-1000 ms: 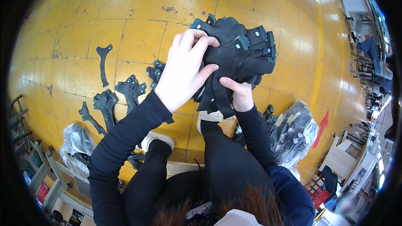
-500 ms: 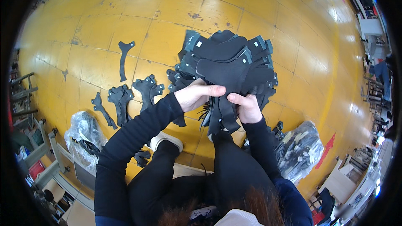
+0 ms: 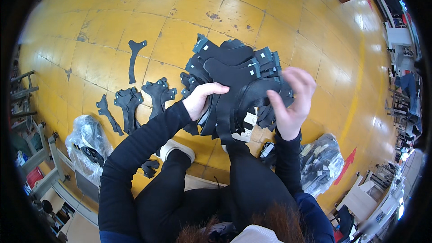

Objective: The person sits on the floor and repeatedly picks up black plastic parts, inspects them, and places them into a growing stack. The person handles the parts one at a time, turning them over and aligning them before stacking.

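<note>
My left hand [image 3: 201, 101] grips a thick stack of black Y-shaped fabric pieces [image 3: 231, 69], its thumb pressed on the top piece and its fingers hidden underneath. The pieces fan out in different directions, with dark green edges and small white tags at their ends. My right hand [image 3: 294, 101] is off the stack at its right side, thumb and fingers apart and slightly blurred, holding nothing. Behind and below the held stack, more such pieces show, partly hidden by it.
On the yellow tiled floor to the left lie piles of like pieces [image 3: 129, 103] [image 3: 158, 93] and a single one [image 3: 135, 60]. Clear plastic bags with dark contents stand at left [image 3: 88, 144] and right [image 3: 321, 162]. Metal frames [image 3: 49, 171] line the left side.
My right hand has let go of the stack and moved right and up, its fingers spreading. The stack in my left hand has shifted a little left.
</note>
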Available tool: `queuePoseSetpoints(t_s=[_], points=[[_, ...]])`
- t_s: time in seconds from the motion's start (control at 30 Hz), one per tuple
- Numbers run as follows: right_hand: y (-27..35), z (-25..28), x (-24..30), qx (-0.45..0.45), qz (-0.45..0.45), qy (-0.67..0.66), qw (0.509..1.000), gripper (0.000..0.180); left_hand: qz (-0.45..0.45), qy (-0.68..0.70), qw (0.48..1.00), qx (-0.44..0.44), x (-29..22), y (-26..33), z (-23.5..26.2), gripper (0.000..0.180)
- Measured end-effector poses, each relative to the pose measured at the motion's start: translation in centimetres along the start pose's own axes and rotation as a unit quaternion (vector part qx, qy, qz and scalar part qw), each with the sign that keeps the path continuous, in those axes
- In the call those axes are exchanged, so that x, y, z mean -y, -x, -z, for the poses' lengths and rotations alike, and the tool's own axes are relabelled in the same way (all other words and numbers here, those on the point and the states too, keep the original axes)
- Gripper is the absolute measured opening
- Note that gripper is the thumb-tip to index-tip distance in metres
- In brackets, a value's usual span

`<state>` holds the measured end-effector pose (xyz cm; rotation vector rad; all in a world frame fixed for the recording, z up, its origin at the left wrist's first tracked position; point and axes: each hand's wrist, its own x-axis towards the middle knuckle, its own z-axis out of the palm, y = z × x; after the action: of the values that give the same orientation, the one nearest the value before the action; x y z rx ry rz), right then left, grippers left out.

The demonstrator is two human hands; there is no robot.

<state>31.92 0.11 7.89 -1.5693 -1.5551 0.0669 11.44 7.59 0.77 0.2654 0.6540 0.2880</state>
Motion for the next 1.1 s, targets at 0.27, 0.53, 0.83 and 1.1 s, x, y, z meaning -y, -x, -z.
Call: queuePoseSetpoints(t_s=[0.27, 0.53, 0.83, 1.1], points=[[-0.5, -1.3, 1.0, 0.172, 0.008, 0.175, 0.97, 0.031, -0.033, -0.072, 0.997, -0.008, 1.1, 0.0, 1.8, 0.041], [-0.7, -0.8, 0.3, 0.171, 0.06, 0.126, 0.975, 0.023, -0.037, -0.075, 0.996, -0.034, 1.0, 0.7, -0.2, 0.012], [0.7, 4.2, -1.7, 0.256, -0.018, -0.46, 0.85, 0.016, 0.008, 0.004, 0.999, -0.045, 0.3, 0.6, 2.1, 0.018], [7.9, 11.6, -14.5, 0.101, -0.399, -0.331, 0.849, 0.019, -0.005, -0.021, 0.996, -0.081, 0.0, 1.9, 1.8, 0.023]])
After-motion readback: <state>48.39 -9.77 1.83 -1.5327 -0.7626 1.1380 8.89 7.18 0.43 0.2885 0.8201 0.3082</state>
